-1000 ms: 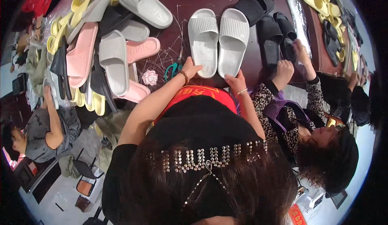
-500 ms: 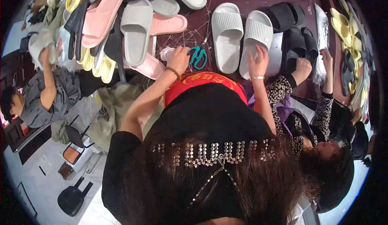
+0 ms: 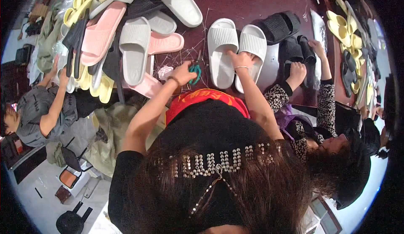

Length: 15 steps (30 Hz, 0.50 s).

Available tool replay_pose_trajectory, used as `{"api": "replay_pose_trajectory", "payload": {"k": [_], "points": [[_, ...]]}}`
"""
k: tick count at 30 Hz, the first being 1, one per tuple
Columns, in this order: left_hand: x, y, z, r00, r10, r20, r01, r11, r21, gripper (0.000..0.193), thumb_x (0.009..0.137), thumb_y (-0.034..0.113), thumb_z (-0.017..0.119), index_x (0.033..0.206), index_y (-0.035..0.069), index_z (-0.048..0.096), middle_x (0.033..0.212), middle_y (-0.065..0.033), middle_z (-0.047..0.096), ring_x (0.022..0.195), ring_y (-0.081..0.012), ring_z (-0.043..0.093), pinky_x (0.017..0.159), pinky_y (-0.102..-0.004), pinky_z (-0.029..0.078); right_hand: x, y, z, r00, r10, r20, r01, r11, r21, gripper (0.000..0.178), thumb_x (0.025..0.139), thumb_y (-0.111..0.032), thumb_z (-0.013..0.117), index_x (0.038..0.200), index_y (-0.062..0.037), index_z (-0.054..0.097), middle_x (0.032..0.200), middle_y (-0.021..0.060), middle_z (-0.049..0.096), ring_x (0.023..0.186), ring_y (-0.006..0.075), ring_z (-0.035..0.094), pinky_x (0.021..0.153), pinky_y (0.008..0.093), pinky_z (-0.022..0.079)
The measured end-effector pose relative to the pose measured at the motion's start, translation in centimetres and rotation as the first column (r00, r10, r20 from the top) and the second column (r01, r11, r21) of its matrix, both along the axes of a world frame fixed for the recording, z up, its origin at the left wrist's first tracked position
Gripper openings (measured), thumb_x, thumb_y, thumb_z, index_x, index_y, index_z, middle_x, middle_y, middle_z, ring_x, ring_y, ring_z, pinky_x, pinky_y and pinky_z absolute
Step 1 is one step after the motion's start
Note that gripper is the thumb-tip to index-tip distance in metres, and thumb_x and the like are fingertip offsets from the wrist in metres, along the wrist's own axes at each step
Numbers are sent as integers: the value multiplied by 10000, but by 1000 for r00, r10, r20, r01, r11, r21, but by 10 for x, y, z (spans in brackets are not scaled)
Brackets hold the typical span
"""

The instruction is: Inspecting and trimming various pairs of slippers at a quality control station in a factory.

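A pair of light grey slippers stands side by side on the dark red table: the left slipper (image 3: 221, 67) and the right slipper (image 3: 253, 40). My right hand (image 3: 243, 60) grips them together at their inner edges, its thumb inside the left one and its fingers in the right one's opening. To the left, my left hand (image 3: 182, 73) closes on the teal handles of a pair of scissors (image 3: 195, 72). The scissor blades point away from me. Beside that hand lies a small pink-and-white bundle (image 3: 165, 72), among loose thread scraps.
Grey, pink, black and yellow slippers pile up on the left, including a grey one (image 3: 134, 51) and a pink one (image 3: 104, 34). Black slippers (image 3: 290, 46) lie at right by a co-worker's hand (image 3: 297, 74). Another co-worker (image 3: 35, 107) works at far left. The table (image 3: 248, 0) carries thread scraps.
The view has shifted. My right hand has moved from the right slipper to between both slippers, which now stand closer together. My left hand has moved onto the scissor handles.
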<state>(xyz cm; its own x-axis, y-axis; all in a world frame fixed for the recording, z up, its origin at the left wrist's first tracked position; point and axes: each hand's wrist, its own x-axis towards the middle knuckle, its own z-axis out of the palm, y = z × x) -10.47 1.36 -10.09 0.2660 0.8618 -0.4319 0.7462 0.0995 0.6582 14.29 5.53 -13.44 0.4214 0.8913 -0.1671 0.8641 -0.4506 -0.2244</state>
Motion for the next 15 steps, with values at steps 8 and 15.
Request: {"api": "replay_pose_trajectory", "payload": {"k": [8,15], "points": [[-26,-13,45,514,495,701,-148,856,-496,414,748,181,588,1089,1,437,791,-70,548,695,-150,574,581,-240,465,12,-14,14,977,44,-210,60,883,465,927,594,-656,550,1196,34,408,1277,263,316,1226,376,221,994,518,55],[60,43,83,424,258,868,189,912,-363,352,761,159,550,1050,-4,433,868,-109,585,785,-185,601,705,-294,499,23,-16,26,968,-91,-235,139,971,196,892,579,-614,609,1143,57,443,1173,269,427,1112,391,367,939,429,232]]}}
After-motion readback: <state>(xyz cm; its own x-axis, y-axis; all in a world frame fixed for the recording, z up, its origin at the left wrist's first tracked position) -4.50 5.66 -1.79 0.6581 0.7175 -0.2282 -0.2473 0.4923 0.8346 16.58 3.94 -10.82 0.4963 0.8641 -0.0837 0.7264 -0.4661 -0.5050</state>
